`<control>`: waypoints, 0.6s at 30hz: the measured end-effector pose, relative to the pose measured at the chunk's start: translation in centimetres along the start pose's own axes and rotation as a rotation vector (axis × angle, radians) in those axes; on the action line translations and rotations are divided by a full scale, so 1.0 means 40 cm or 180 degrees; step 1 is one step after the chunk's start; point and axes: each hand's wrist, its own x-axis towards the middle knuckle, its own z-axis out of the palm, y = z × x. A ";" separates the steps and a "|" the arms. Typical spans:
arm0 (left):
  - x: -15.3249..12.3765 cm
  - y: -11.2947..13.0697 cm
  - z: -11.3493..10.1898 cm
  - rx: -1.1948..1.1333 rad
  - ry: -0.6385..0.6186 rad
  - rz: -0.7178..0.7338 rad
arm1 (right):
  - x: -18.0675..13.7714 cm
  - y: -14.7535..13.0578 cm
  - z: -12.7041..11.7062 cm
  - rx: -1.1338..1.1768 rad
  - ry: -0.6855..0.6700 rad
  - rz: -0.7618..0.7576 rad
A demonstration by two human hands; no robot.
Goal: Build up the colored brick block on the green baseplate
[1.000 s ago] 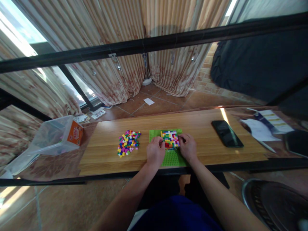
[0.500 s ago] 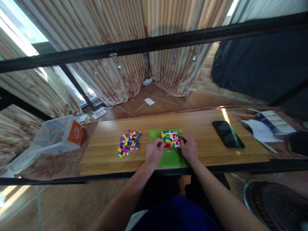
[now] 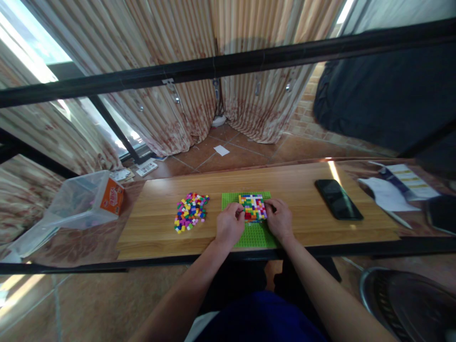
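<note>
A green studded baseplate (image 3: 252, 236) lies on the wooden board, and a rectangular build of multicoloured toy bricks (image 3: 253, 205) sits on its upper part. My left hand (image 3: 230, 223) is at the build's lower left corner, thumb and fingertips pinched together beside a red brick (image 3: 247, 216). Whatever may be between those fingertips is too small to make out. On the opposite side, my right hand (image 3: 280, 218) has its fingers curled against the build's right edge. A loose pile of small coloured bricks (image 3: 191, 212) is spread to the left of the baseplate.
Toward the right of the wooden board (image 3: 160, 190) lies a black phone (image 3: 338, 199). Papers (image 3: 388, 192) rest beyond its right end. A clear plastic bin (image 3: 80, 202) with an orange label stands off the left end. A black rail (image 3: 213, 66) crosses behind.
My left hand has shifted very slightly right, and its fingertips have come off the red brick a little, so more of it shows. My right hand stays at the build's right edge.
</note>
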 end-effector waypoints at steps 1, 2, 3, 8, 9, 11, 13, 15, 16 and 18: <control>-0.001 -0.001 -0.001 -0.0012 -0.0002 -0.0003 | 0.000 -0.001 0.000 0.0007 0.0002 0.0008; -0.002 -0.002 -0.002 -0.0027 -0.0010 -0.0003 | 0.000 -0.002 0.000 0.0015 0.0003 0.0021; -0.001 -0.002 -0.004 -0.0035 -0.0027 0.0002 | 0.001 -0.002 -0.001 0.0024 0.0007 0.0036; 0.002 0.002 -0.014 0.0255 -0.0170 0.0139 | 0.001 -0.003 -0.003 0.0008 -0.0041 0.0055; 0.003 0.004 -0.016 0.0338 -0.0190 0.0173 | 0.001 -0.003 -0.004 -0.0001 -0.0048 0.0056; 0.003 0.007 -0.017 0.0466 -0.0217 0.0217 | 0.001 -0.003 -0.004 -0.0008 -0.0041 0.0056; 0.003 0.010 -0.018 0.0538 -0.0217 0.0215 | 0.001 -0.003 -0.004 0.0013 -0.0022 0.0039; 0.003 0.012 -0.019 0.0562 -0.0211 0.0215 | 0.001 -0.002 -0.003 0.0027 -0.0012 0.0025; 0.003 0.013 -0.019 0.0559 -0.0212 0.0228 | 0.001 -0.002 -0.002 0.0029 -0.0013 0.0024; 0.003 0.015 -0.020 0.0541 -0.0228 0.0268 | 0.001 -0.002 -0.002 0.0024 -0.0019 0.0033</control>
